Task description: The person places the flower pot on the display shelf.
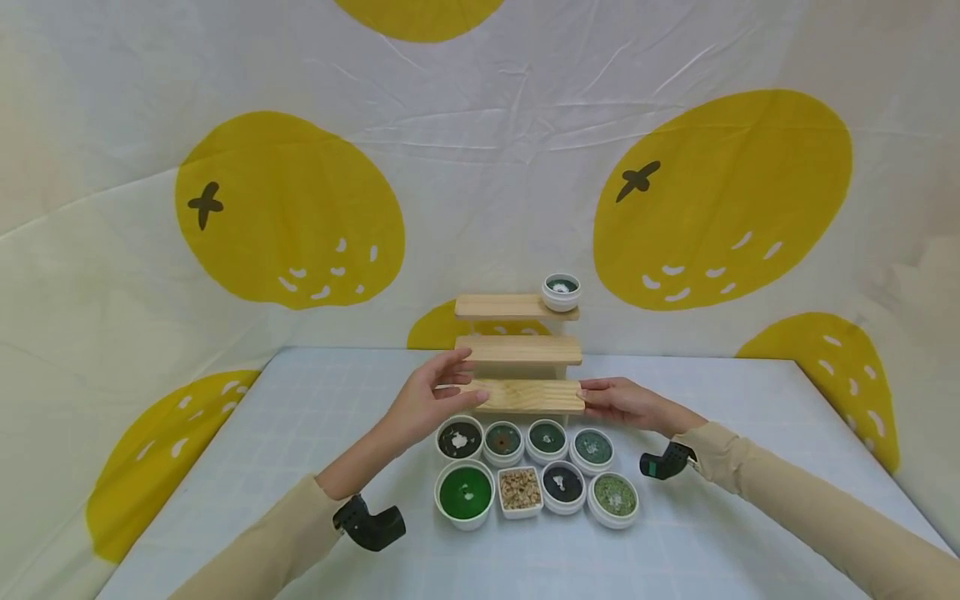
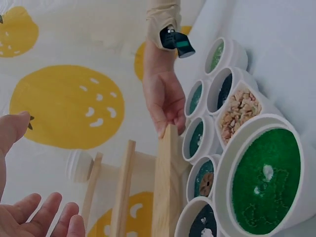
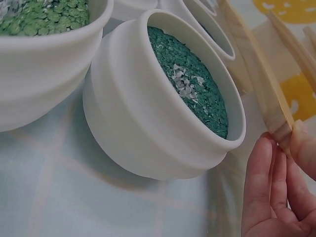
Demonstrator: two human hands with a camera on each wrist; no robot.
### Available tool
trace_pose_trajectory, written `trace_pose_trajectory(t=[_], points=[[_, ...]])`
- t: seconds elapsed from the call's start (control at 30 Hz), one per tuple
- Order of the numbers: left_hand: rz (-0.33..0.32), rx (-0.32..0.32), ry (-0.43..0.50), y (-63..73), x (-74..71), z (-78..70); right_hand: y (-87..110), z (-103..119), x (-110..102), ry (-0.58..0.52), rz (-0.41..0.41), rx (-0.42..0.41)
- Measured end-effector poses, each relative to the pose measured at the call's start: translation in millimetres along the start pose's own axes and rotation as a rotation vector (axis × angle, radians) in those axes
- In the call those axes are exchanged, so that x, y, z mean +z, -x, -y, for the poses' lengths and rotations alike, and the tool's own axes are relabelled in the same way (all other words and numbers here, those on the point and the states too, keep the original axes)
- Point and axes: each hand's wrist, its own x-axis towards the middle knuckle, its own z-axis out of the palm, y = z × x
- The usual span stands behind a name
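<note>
A wooden three-step stand rises at the back of the table, and its lowest board (image 1: 531, 397) lies in front of the middle board (image 1: 521, 350) and top board (image 1: 495, 306). My right hand (image 1: 626, 406) pinches the right end of the lowest board between thumb and fingers; the right wrist view shows the thumb (image 3: 302, 148) on its edge. Near that board's left end is my left hand (image 1: 435, 390), fingers spread and holding nothing. In the left wrist view its fingers (image 2: 47, 212) stand apart from the boards. A small white pot (image 1: 561, 296) sits at the right of the top board.
Several white pots stand in two rows before the stand, among them a large bright green one (image 1: 465, 493), a square one of tan chips (image 1: 520, 492) and a light green one (image 1: 613, 497). Behind hangs a cloth (image 1: 495, 208) with yellow fruit shapes.
</note>
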Motion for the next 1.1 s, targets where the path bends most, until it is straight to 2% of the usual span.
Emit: trace_pose_trajectory(t=[0.53,0.73,0.9,1.1], points=[[-0.032,-0.042,0.006,25.3,-17.1,21.4,-2.7,-4,-3,-0.016,-0.009,-0.001],[-0.011,-0.052,0.011,35.0,-17.0,30.3,-2.2,-3,-3,-0.007,-0.026,0.003],[0.024,-0.005,0.020,42.5,-16.1,40.7,-2.4,-3,-2,-0.003,-0.022,-0.003],[0.075,0.102,0.043,50.2,-16.2,55.3,-3.1,-2,-2,0.013,-0.022,0.003]])
